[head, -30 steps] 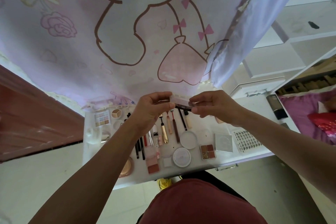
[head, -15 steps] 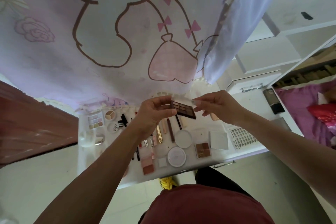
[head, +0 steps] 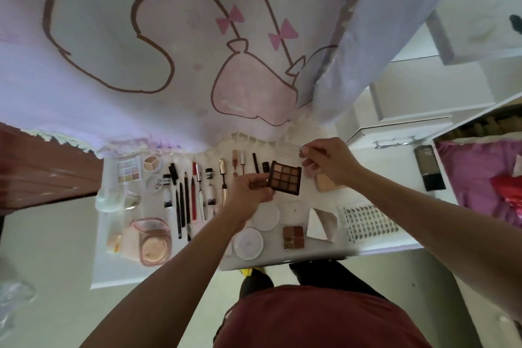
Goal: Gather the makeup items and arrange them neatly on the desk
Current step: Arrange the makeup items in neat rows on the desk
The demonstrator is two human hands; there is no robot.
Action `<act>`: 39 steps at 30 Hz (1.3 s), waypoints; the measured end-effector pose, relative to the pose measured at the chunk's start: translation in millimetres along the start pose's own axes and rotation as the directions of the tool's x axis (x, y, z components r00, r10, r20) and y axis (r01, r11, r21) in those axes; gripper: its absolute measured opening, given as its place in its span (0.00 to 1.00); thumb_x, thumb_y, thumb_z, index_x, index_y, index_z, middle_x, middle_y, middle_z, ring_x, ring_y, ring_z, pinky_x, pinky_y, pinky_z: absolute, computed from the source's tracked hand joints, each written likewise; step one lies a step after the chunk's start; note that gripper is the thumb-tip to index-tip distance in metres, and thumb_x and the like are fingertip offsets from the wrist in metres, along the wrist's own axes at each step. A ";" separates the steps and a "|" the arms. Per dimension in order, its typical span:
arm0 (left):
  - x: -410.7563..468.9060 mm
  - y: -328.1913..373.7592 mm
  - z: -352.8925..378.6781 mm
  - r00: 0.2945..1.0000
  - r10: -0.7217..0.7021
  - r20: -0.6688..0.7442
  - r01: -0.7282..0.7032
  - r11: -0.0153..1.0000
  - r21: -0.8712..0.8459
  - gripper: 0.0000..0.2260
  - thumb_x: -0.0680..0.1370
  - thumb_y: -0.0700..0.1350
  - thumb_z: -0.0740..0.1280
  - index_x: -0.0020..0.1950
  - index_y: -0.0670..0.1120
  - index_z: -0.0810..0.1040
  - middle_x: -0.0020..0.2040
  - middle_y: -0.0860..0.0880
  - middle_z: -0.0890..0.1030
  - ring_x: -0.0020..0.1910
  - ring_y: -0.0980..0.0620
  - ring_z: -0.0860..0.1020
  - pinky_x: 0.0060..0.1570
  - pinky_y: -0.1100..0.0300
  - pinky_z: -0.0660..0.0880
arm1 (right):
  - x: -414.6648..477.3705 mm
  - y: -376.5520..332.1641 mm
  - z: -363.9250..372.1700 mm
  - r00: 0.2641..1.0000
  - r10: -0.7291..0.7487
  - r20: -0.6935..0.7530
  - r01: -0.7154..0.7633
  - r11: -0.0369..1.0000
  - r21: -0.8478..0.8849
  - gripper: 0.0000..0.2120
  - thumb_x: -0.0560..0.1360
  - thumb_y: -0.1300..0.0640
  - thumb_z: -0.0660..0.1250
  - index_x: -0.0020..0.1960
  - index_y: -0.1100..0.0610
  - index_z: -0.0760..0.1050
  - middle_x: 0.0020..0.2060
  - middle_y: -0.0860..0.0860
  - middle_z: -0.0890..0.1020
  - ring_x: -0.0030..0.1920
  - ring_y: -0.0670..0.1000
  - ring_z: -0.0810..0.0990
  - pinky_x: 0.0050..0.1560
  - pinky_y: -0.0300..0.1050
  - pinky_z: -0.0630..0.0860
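My left hand (head: 252, 192) holds a dark eyeshadow palette (head: 284, 181) with brown pans by its left edge, above the white desk (head: 324, 246). My right hand (head: 327, 162) is lifted to the right of the palette, its fingers pinching what looks like a clear lid, hard to make out. On the desk lie rows of makeup: pencils and brushes (head: 186, 200), lipsticks (head: 224, 181), a pastel palette (head: 128, 172), round white compacts (head: 248, 243), a small brown quad palette (head: 293, 237) and a pink open compact (head: 152, 243).
A cartoon-print curtain (head: 197, 51) hangs behind the desk. A lash tray (head: 370, 222) and a white square case (head: 320, 223) sit at the desk's right. A dark bottle (head: 429, 168) lies further right, near pink bedding (head: 480, 178). A brown wooden panel (head: 42, 169) is on the left.
The palette was held closed between both hands; now it shows its pans in my left hand alone, lower toward the desk. My right hand has pulled away to the right.
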State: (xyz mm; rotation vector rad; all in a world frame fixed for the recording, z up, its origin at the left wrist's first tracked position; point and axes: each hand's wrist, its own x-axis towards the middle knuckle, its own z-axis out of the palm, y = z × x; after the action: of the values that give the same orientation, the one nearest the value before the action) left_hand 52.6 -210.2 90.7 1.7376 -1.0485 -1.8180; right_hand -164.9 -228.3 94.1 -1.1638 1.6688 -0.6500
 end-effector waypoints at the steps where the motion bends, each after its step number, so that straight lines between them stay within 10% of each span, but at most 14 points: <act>1: 2.9 -4.0 7.7 1.000 -0.018 -0.008 0.019 0.999 0.027 0.14 0.73 0.27 0.68 0.56 0.40 0.80 0.44 0.46 0.82 0.45 0.48 0.80 0.48 0.58 0.81 | 6.5 6.5 0.0 1.000 0.005 0.015 -0.005 0.999 -0.031 0.05 0.79 0.58 0.67 0.47 0.57 0.81 0.42 0.56 0.85 0.36 0.46 0.84 0.37 0.47 0.82; 22: 32.1 -38.0 63.6 0.976 -0.108 -0.191 0.187 0.865 0.466 0.11 0.75 0.43 0.66 0.55 0.43 0.79 0.51 0.45 0.81 0.46 0.45 0.80 0.49 0.46 0.80 | 97.8 52.2 8.6 0.933 0.124 0.338 -0.081 0.987 -0.137 0.06 0.80 0.61 0.64 0.49 0.62 0.79 0.43 0.56 0.84 0.40 0.54 0.85 0.47 0.52 0.82; 39: 33.3 -43.0 60.4 0.990 -0.076 -0.115 0.138 0.605 0.784 0.17 0.79 0.50 0.64 0.63 0.40 0.73 0.62 0.44 0.69 0.53 0.44 0.76 0.54 0.48 0.77 | 105.4 40.8 12.4 0.900 0.336 0.277 -0.353 0.936 0.013 0.12 0.78 0.60 0.68 0.56 0.68 0.76 0.45 0.62 0.81 0.35 0.52 0.82 0.32 0.42 0.78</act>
State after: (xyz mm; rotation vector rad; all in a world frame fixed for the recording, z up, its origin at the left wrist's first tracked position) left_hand -2.0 -193.7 32.8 2.3595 -1.9691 -1.3898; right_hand -178.1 -306.7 12.9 -0.8383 1.5537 -0.3009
